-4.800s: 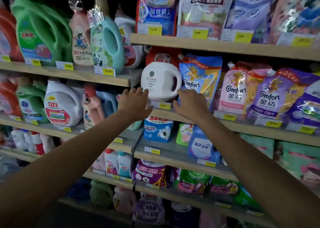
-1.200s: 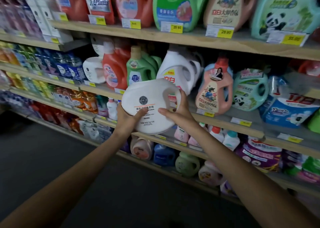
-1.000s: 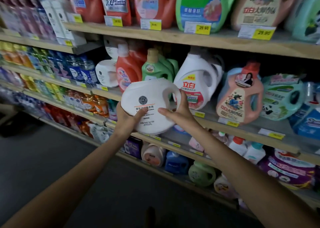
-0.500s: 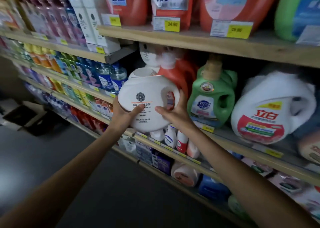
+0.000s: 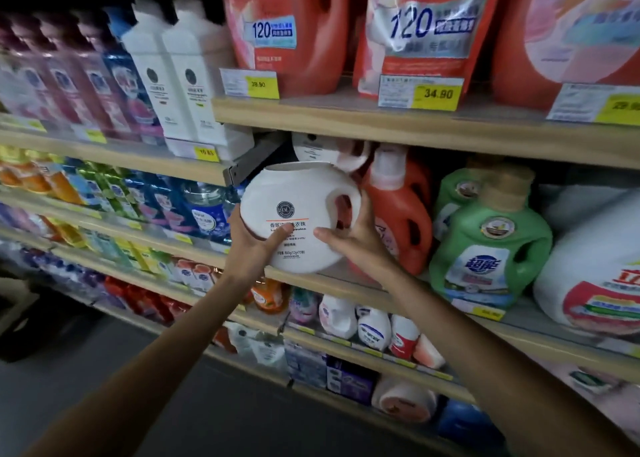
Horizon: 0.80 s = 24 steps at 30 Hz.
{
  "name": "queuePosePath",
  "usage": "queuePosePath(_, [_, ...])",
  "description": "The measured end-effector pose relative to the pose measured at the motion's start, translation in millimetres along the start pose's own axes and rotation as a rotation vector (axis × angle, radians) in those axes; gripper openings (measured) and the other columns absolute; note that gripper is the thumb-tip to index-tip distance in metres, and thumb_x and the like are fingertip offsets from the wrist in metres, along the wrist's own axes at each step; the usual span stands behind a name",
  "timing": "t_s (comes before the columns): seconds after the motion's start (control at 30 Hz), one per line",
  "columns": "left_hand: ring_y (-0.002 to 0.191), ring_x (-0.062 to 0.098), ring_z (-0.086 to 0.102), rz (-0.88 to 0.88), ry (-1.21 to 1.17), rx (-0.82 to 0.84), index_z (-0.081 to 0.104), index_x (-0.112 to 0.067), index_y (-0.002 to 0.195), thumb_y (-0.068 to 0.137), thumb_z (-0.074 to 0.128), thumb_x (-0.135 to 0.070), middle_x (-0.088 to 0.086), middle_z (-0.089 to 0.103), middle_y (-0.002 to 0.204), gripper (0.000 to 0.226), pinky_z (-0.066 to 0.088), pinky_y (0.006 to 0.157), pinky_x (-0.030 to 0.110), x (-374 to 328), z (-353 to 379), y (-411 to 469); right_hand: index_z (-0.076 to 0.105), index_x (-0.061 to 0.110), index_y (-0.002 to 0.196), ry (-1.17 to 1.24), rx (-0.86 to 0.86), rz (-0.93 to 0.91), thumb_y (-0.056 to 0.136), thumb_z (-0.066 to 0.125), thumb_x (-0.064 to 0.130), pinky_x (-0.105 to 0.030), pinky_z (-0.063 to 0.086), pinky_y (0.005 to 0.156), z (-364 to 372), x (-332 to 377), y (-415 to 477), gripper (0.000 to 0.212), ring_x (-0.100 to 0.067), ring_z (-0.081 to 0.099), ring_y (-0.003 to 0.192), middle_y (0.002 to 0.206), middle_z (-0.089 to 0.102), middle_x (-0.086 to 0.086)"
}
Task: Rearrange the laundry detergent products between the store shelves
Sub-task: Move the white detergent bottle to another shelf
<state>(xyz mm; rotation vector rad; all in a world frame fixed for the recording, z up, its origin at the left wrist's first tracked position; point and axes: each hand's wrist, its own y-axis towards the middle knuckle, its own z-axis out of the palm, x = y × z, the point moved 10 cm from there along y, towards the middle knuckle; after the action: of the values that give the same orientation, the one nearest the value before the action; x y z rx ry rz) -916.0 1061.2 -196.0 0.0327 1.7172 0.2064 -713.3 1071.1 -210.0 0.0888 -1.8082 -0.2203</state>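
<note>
I hold a round white detergent jug with a built-in handle and a dark round logo in both hands. My left hand grips its lower left side, thumb across the label. My right hand grips its right side by the handle. The jug hangs at the front edge of the middle shelf, just left of an orange bottle. Another white jug of the same kind sits behind and above it, partly hidden.
A green bottle and a large white jug stand to the right on the same shelf. Red jugs and yellow price tags line the shelf above. Small bottles fill the lower shelves; dark floor lies below left.
The view has closed in on the shelf. The white jug in both hands has come nearer to the middle shelf edge, beside the orange bottle. Both grips are unchanged.
</note>
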Motion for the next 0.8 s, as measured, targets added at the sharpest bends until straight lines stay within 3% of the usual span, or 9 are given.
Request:
queuePosePath(0.1, [0.105,0.000,0.053,0.062,-0.019,0.055,0.026,-0.022,0.136,0.076,0.076,-0.021,-0.013,0.049,0.116,0.078,0.052,0.088,0.023,-1.0,-2.3,33.6,0.009,0.026,0.146,-0.028,-0.086,-0.002,0.054,0.078,0.058,-0.033,0.030,0.113,8.2,7.5,15.4,0.118,-0.014,0.029,0.140,0.152,0.027,-0.003])
queuePosePath(0.2, [0.120,0.013,0.049,0.113,-0.033,0.138,0.022,-0.021,0.141,0.075,0.077,-0.022,-0.001,0.045,0.134,0.086,0.050,0.094,0.025,-1.1,1.6,62.3,0.016,0.036,0.139,-0.017,-0.188,-0.005,0.053,0.082,0.056,-0.044,0.034,0.114,11.1,6.5,27.8,0.110,-0.018,0.031,0.140,0.149,0.026,-0.004])
queuePosePath(0.3, [0.118,0.007,0.048,0.175,-0.051,0.208,0.025,-0.027,0.135,0.075,0.078,-0.021,-0.004,0.043,0.132,0.080,0.049,0.090,0.013,-5.2,8.1,82.1,0.012,0.050,0.137,0.033,-0.245,0.018,0.051,0.084,0.052,-0.049,0.040,0.109,11.5,4.4,36.1,0.111,-0.022,0.034,0.139,0.152,0.024,0.000])
queuePosePath(0.37, [0.119,0.006,0.048,0.191,-0.060,0.220,0.025,-0.021,0.140,0.075,0.078,-0.021,-0.005,0.044,0.133,0.084,0.048,0.090,0.015,-6.4,9.0,92.5,0.010,0.039,0.145,0.016,-0.280,0.024,0.052,0.083,0.051,-0.048,0.037,0.111,9.0,6.4,40.4,0.119,-0.020,0.031,0.142,0.155,0.021,0.002])
queuePosePath(0.47, [0.112,-0.007,0.049,0.214,-0.083,0.243,0.021,-0.018,0.145,0.074,0.079,-0.022,-0.013,0.045,0.127,0.092,0.046,0.077,0.001,-6.5,12.2,106.2,0.008,0.024,0.150,-0.001,-0.337,0.001,0.056,0.083,0.044,-0.047,0.032,0.115,1.8,13.8,45.0,0.122,-0.017,0.025,0.144,0.158,0.017,0.002])
queuePosePath(0.53, [0.112,-0.005,0.049,0.226,-0.097,0.252,0.020,-0.018,0.146,0.074,0.079,-0.022,-0.010,0.044,0.131,0.093,0.044,0.076,-0.002,-6.5,15.0,113.8,0.017,0.030,0.146,0.010,-0.358,-0.048,0.060,0.084,0.034,-0.045,0.032,0.115,-1.4,22.0,47.3,0.109,-0.010,0.029,0.142,0.153,0.025,0.009])
queuePosePath(0.6, [0.120,0.002,0.045,0.233,-0.096,0.257,0.016,-0.019,0.148,0.073,0.079,-0.024,-0.007,0.040,0.136,0.098,0.042,0.077,-0.004,-6.9,17.1,119.8,0.020,0.046,0.137,-0.003,-0.365,-0.067,0.063,0.083,0.029,-0.036,0.031,0.115,-1.2,28.0,49.3,0.099,0.007,0.027,0.137,0.146,0.028,0.023])
queuePosePath(0.67, [0.124,0.002,0.039,0.247,-0.082,0.262,0.013,-0.020,0.148,0.073,0.079,-0.025,-0.007,0.036,0.140,0.100,0.039,0.085,-0.001,-5.5,18.9,125.6,0.015,0.041,0.142,0.005,-0.372,-0.054,0.065,0.083,0.025,-0.037,0.030,0.116,-0.2,25.4,52.5,0.104,0.003,0.022,0.141,0.150,0.021,0.021])
queuePosePath(0.8, [0.131,0.011,0.039,0.219,-0.088,0.295,0.011,-0.021,0.149,0.071,0.080,-0.027,0.000,0.035,0.147,0.104,0.040,0.105,0.031,6.0,22.2,137.9,0.003,0.031,0.148,-0.005,-0.403,-0.007,0.064,0.085,0.025,-0.045,0.028,0.118,3.4,13.1,61.5,0.117,-0.012,0.017,0.145,0.157,0.011,0.006])
